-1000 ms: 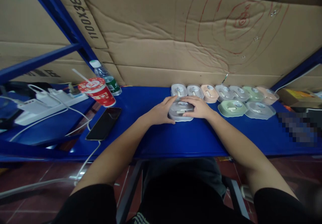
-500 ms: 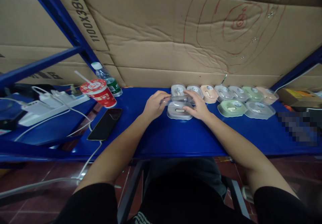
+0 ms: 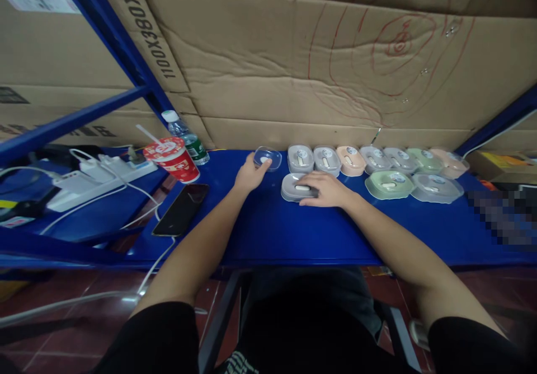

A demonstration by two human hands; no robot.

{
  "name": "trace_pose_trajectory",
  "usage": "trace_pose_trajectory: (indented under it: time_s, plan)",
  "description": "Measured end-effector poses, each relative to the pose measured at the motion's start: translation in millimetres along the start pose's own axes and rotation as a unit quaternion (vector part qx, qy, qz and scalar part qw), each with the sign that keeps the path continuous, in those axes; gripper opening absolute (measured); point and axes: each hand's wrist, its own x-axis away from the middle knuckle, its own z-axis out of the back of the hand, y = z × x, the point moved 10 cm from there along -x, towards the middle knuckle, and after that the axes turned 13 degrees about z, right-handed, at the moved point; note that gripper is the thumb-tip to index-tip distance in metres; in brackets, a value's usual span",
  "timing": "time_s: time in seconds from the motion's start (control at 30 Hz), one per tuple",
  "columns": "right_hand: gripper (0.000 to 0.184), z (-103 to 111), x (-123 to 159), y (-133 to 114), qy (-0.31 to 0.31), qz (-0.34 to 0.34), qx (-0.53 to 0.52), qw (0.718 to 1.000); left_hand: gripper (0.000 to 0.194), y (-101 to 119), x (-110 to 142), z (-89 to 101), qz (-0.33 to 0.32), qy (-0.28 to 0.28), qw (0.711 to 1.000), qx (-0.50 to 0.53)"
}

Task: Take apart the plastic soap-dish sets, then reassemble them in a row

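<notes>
My left hand grips a clear plastic lid by its near left edge. Thumb on top, it holds the lid left of the container rows, at or just above the blue table. My right hand is closed over the right side of a grey lidded container, with thumb and fingers around its pale raised handle. Those fingers partly hide the container. Behind it stand two more grey containers with round stickers, and a peach one beside them.
Farther right are more grey, green and peach containers, among them a front green one. On the left are a red paper cup, a water bottle, a phone and a power strip with cables. Cardboard walls the back.
Both hands were at the clear lid above the grey container. My left hand has carried the lid left; my right hand has let go of it and come down onto the container.
</notes>
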Motion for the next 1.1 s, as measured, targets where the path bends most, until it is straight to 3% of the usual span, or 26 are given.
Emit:
trace_pose_trajectory:
  time_s: [0.13, 0.27, 0.4, 0.5, 0.63, 0.7, 0.8, 0.87, 0.97, 1.1]
  plan:
    - [0.066, -3, -1, -1, -0.026, -0.001, 0.015, 1.000, 0.069, 3, 7, -8.5, 0.020, -0.011, 0.995, -0.099]
    - [0.073, -9, 0, -1, -0.056, -0.010, 0.037, 0.998, 0.062, 14, 13, -6.9, -0.029, -0.008, 0.997, -0.070]
    - [0.054, -17, -1, -2, -0.079, -0.002, 0.054, 0.995, 0.063, 25, 18, -7.0, -0.077, -0.034, 0.996, 0.004]
    - [0.039, -22, -2, -5, -0.088, 0.018, 0.064, 0.994, 0.066, 25, 16, -7.5, -0.075, -0.035, 0.996, 0.027]
    - [0.035, -20, -4, -10, -0.078, 0.033, 0.058, 0.995, 0.071, 21, 13, 3.9, -0.051, 0.020, 0.998, 0.012]
    - [0.047, -14, -5, -11, -0.063, 0.029, 0.054, 0.996, 0.077, 29, 20, 12.2, -0.070, 0.034, 0.997, 0.015]
    - [0.089, -1, -2, -2, -0.036, -0.010, 0.058, 0.998, 0.091, 54, 43, 0.7, -0.147, -0.081, 0.986, 0.010]
    - [0.107, -1, 5, 10, -0.045, -0.047, 0.053, 0.996, 0.107, 67, 62, -12.2, -0.188, -0.156, 0.969, -0.023]
    - [0.112, -10, 16, 26, -0.070, -0.085, 0.031, 0.993, 0.124, 72, 80, -28.9, -0.224, -0.194, 0.951, -0.089]
    - [0.102, -18, 18, 32, -0.059, -0.082, 0.011, 0.995, 0.127, 64, 79, -46.6, -0.232, -0.218, 0.942, -0.106]
